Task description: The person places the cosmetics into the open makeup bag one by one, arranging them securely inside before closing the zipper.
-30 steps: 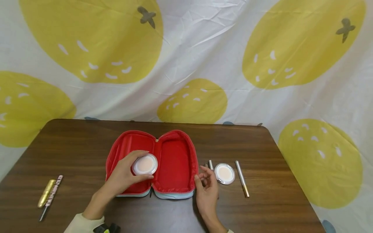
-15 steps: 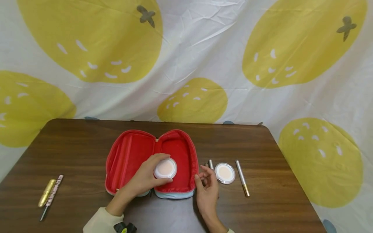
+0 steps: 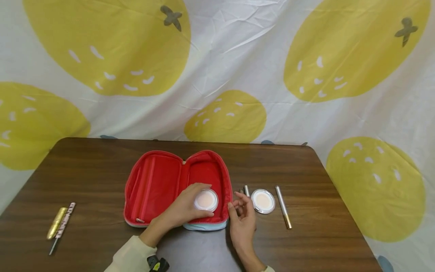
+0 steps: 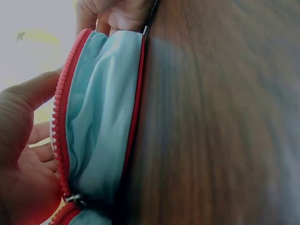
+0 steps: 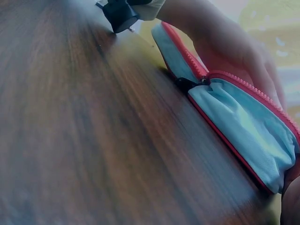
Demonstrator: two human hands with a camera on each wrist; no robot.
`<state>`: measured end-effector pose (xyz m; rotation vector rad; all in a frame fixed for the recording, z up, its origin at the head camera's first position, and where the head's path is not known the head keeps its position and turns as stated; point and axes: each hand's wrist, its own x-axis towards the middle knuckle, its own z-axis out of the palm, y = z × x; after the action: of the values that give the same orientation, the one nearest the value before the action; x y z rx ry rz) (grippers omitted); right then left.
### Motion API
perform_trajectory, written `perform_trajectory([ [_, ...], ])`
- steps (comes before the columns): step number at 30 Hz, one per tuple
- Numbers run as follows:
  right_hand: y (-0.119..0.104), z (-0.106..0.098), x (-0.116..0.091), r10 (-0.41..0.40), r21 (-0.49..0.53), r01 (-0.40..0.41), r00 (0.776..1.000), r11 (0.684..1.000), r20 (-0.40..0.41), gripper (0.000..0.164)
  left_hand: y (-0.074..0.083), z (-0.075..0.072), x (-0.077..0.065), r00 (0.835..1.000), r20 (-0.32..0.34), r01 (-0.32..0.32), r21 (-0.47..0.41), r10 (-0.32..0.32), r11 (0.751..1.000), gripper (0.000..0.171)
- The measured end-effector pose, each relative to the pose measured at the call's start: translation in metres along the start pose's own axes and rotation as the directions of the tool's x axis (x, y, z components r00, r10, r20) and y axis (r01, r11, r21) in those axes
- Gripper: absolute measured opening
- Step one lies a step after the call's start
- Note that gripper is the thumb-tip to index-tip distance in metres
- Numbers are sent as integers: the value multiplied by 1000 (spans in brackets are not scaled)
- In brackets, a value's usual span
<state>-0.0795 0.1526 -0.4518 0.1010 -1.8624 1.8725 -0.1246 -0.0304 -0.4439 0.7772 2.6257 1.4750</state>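
An unzipped makeup bag [image 3: 165,185] lies spread flat on the table, red inside and pale blue outside. My left hand [image 3: 183,207] holds a round powder compact [image 3: 206,200] by its rim, thumb and fingers on opposite sides, over the bag's right half. At the bag's right edge, my right hand [image 3: 243,223] holds the rim between thumb and curled fingers. Both wrist views show the bag's blue side wall [image 4: 105,103] and red zipper [image 5: 262,93]. From the left wrist, the bag's wall hides most of the compact.
Right of the bag lie a second compact [image 3: 263,201], a silver-and-gold tube [image 3: 283,207] and a silver tube [image 3: 246,190] partly behind my right hand. A gold tube [image 3: 56,223] and a patterned pen-like tube [image 3: 64,223] sit at the table's left.
My left hand has carried the compact rightward, from over the bag's left half to over its right half. My right hand stays at the bag's right edge.
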Motion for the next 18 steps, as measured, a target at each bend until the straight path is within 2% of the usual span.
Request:
perform_trajectory([
  [8, 26, -5, 0, -24, 30, 25, 1000, 999, -9, 36, -3, 8, 8, 1000, 17, -4, 54, 3, 999, 75],
  [13, 28, -6, 0, -15, 34, 15, 1000, 999, 0, 37, -4, 12, 9, 1000, 27, -11, 112, 8, 994, 74],
  [18, 28, -5, -1, -6, 28, 5, 1000, 1000, 5, 37, -2, 9, 7, 1000, 29, 3, 100, -6, 995, 72],
])
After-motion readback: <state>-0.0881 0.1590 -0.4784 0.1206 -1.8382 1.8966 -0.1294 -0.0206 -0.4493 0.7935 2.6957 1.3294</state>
